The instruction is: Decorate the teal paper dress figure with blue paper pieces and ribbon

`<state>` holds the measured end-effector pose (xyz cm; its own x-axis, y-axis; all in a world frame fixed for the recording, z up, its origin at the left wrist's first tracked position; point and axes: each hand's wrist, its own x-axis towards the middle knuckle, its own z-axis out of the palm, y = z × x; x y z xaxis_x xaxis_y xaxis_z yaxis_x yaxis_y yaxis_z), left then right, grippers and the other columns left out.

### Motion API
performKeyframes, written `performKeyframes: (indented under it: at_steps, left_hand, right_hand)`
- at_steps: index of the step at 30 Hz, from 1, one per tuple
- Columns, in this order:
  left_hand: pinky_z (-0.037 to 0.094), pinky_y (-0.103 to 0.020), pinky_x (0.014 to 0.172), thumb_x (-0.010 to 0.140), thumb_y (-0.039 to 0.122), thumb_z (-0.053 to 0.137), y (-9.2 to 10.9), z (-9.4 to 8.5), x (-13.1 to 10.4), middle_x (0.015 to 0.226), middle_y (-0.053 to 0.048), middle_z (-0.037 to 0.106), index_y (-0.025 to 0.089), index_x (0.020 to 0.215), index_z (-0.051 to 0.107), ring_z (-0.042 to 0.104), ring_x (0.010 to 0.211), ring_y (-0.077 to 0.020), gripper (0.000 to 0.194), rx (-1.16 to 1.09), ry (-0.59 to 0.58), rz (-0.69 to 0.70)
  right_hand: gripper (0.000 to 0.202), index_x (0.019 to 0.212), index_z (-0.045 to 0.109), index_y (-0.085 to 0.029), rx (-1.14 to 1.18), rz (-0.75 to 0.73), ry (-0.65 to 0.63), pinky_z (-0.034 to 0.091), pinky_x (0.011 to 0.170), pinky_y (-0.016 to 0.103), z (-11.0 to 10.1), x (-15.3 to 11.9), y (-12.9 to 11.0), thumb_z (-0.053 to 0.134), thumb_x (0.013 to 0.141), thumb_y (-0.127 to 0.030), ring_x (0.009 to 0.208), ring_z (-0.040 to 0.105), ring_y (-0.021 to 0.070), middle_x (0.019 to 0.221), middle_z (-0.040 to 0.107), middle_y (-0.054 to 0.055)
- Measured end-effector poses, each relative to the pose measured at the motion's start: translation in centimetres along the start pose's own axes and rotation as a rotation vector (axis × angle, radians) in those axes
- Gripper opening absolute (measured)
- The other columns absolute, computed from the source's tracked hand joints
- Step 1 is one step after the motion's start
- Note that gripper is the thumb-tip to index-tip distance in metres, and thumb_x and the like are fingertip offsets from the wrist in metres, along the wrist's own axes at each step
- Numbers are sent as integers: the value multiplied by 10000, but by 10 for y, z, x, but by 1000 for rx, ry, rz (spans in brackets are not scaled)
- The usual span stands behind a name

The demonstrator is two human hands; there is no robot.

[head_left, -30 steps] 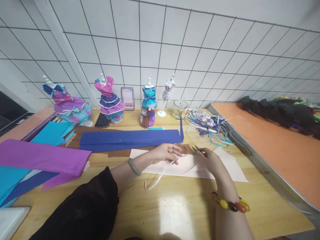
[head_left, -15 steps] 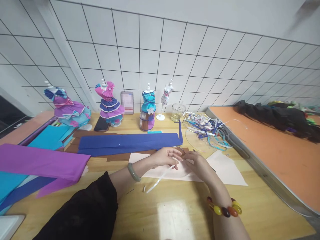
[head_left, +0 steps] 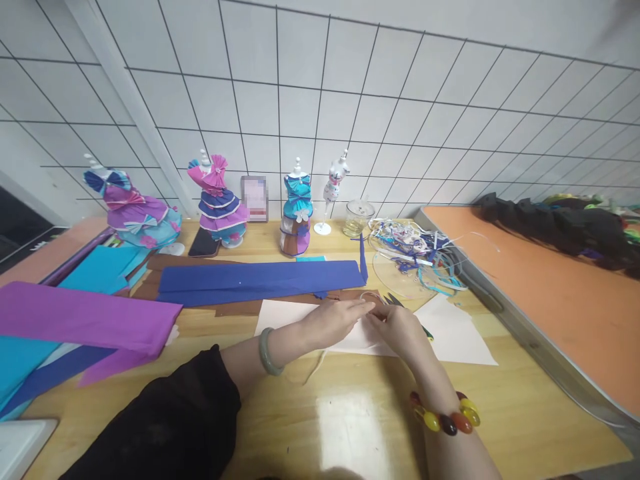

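My left hand [head_left: 337, 322] and my right hand [head_left: 397, 327] meet over a pale pink sheet [head_left: 457, 330] on the wooden table. Both hands are closed, fingertips together around the end of a thin white strip [head_left: 317, 367], which trails out below my left hand. A thin loop of it seems to rise above the fingertips. Scissors [head_left: 393, 300] lie beside my right hand, partly hidden behind it. Just beyond the hands, a long folded blue sheet [head_left: 260, 281] rests on brown material [head_left: 230, 307].
Three dressed mannequins [head_left: 143, 210] [head_left: 220, 207] [head_left: 299, 210], a bare one [head_left: 336, 177], a phone [head_left: 204, 242] and a glass cup [head_left: 358, 219] stand along the wall. Scrap strips [head_left: 407, 243] lie back right, purple sheets [head_left: 90, 317] left, an orange surface [head_left: 540, 300] right.
My left hand has moved toward my right, its fingers now flatter and together. Less of the white strip shows, and its free end has shifted right. The scissors are more visible.
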<state>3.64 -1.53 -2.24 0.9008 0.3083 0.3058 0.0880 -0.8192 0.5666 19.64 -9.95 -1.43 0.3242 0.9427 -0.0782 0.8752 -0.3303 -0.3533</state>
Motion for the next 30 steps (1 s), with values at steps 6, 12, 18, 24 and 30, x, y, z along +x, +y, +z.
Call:
performKeyframes:
  at_steps: [6, 12, 18, 24, 30]
  left_hand:
    - [392, -328, 986, 833, 40, 305, -4, 7, -2, 1378, -109, 368, 156, 1364, 234, 365, 1255, -180, 549, 150, 12, 9]
    - [363, -331, 1023, 822, 81, 359, -5, 6, 1, 1413, -84, 313, 201, 1390, 143, 313, 1285, -162, 619, 61, 57, -40]
    - [368, -336, 1014, 808, 65, 372, -2, 3, 1, 1433, -57, 276, 253, 1398, 117, 318, 1283, -167, 669, 29, 47, -58]
    - [335, -363, 1030, 781, 48, 399, -2, 0, 2, 1431, -54, 280, 265, 1400, 112, 312, 1287, -181, 717, -16, 47, -104]
    - [328, -339, 1019, 753, 63, 451, 3, -9, 4, 1399, -55, 344, 258, 1388, 203, 389, 1236, -199, 709, -148, 98, -178]
  right_hand:
    - [253, 642, 686, -216, -134, 100, 9, 312, 499, 257, 6, -1, -13, 466, 746, -282, 567, 562, 174, 629, 668, 68]
    - [246, 649, 692, -202, -119, 151, 9, 316, 519, 249, 6, -3, -18, 464, 727, -252, 609, 576, 174, 658, 674, 83]
    - [256, 603, 675, -201, -87, 167, 23, 315, 506, 252, 7, -3, -18, 458, 730, -250, 601, 580, 182, 641, 670, 88]
    - [250, 570, 650, -213, -42, 148, 37, 310, 492, 262, 7, -2, -15, 468, 734, -260, 578, 575, 191, 604, 654, 72]
    - [180, 743, 660, -200, 17, 125, 99, 345, 535, 267, 11, 0, -8, 500, 722, -279, 644, 586, 197, 687, 667, 52]
